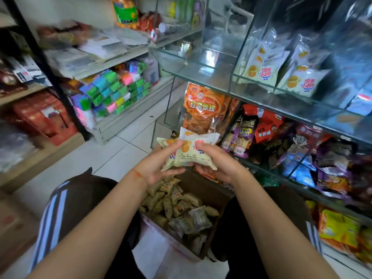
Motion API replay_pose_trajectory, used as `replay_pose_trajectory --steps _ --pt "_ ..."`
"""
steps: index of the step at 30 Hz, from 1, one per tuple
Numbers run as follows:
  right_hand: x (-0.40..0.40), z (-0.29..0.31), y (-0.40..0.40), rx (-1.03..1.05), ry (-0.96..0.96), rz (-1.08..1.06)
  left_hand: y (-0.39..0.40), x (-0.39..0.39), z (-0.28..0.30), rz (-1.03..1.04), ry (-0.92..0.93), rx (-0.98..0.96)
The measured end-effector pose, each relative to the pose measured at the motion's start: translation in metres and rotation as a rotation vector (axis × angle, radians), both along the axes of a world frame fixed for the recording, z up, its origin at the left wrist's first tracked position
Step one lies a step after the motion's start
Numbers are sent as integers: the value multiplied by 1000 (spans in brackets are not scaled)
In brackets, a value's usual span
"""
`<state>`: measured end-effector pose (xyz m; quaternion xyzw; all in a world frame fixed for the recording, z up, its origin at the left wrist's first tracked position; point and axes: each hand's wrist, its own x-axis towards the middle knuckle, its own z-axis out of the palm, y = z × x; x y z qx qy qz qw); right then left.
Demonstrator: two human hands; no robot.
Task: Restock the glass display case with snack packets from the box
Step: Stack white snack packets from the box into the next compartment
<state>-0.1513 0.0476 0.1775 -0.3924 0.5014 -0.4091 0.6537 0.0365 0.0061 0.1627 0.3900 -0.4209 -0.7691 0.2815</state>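
Your left hand (159,164) and right hand (213,164) meet at the centre of the frame, both gripping a small stack of cream snack packets (191,154) between curled fingers and thumbs; the left takes the stack's left edge, the right the right edge, with its thumb pressed on the front of the top packet. You hold the stack directly above the open cardboard box (209,200), which sits on the floor between your knees in the lower centre and has more of the same packets (177,206) heaped inside. The glass display case (221,77) fills the right half of the frame. In its upper right compartment matching cream packets (263,67) already stand upright in two rows. On the shelf below, just behind your hands, stands a large orange bag (203,105), with purple and red snack bags (259,129) to its right. Upper left of the frame, open shelves carry bright coloured blocks (112,91) and papers
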Motion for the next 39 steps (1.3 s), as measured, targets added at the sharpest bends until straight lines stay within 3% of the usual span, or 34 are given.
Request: replay_pose_trajectory --steps 3,5,8,10,13,17,21,24,30,34,39 --pt "7 -15 6 -24 -25 -5 9 1 -12 53 -37 -5" --pt "15 -23 7 -34 54 -47 13 -1 -17 99 -58 -22" --pt "24 -21 6 -82 420 -200 11 -4 -24 174 -95 -34" --pt "24 -16 5 -272 680 -272 6 -5 -29 217 -139 -22" --pt "22 -12 7 -563 909 -125 3 -4 -33 266 -192 -6" --pt "30 -12 11 -548 1162 140 5 -8 -30 243 -216 -41" --pt "34 -12 12 -524 1235 148 6 -11 -33 196 -291 -81" --pt "33 -9 13 -539 1265 110 5 -9 -34 189 -279 -7" --pt "29 5 16 -583 1297 -10 3 -10 -36 286 -340 -36" --pt "10 49 20 -686 1364 -215 -5 -17 -15 318 -477 -256" --pt "-36 132 37 -960 1325 -591 1 -61 69 107 -520 -823"
